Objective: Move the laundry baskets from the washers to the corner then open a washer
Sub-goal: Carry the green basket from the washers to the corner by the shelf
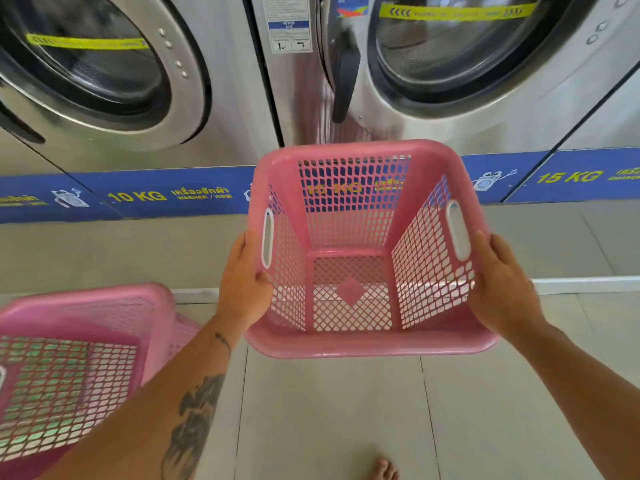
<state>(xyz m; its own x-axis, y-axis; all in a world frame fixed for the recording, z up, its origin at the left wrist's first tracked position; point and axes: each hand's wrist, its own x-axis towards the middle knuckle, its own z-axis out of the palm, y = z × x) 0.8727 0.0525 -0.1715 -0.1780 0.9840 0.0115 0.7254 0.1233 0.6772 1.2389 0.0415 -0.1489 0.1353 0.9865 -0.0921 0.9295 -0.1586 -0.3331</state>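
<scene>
An empty pink mesh laundry basket [367,346] hangs in the air in front of the washers, tilted so I look into it. My left hand [242,282] grips its left side below the handle slot. My right hand [498,285] grips its right side. A second pink basket [86,306] stands on the floor at the lower left, partly behind my left forearm. Two steel front-load washers fill the top: the left washer [221,109] labelled 10 KG and the right washer [433,123]. Both round doors look shut. A dark door handle [344,84] sits on the right washer's left edge.
A blue strip [156,195] with yellow lettering runs along the washers' base. A low tiled step [138,251] lies below it, with a white edge [588,284]. A bare foot [384,471] shows on the beige floor tiles at the bottom.
</scene>
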